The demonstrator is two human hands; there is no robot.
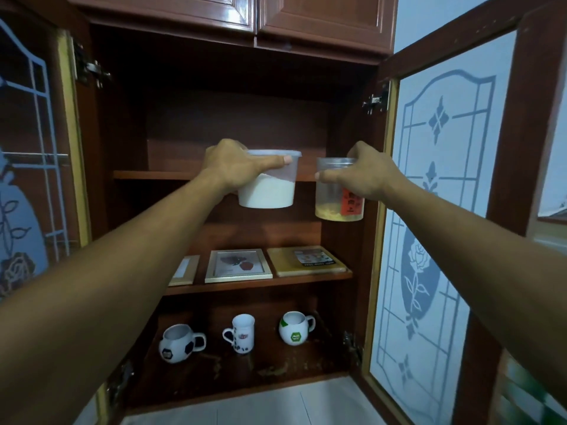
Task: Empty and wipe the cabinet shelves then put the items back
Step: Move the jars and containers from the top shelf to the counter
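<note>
My left hand (233, 167) grips a clear plastic tub (270, 185) half full of white powder, held in the air in front of the top shelf (147, 175) of the open wooden cabinet. My right hand (365, 176) grips a clear jar (333, 204) with a red label and yellow crumbs at its bottom, also lifted just right of the tub. The top shelf behind them looks bare.
On the middle shelf lie two picture frames (237, 265) and a yellow flat box (306, 260). Three mugs (179, 342) stand on the bottom shelf. Both glass doors stand wide open, the left door (27, 167) and the right door (435, 210).
</note>
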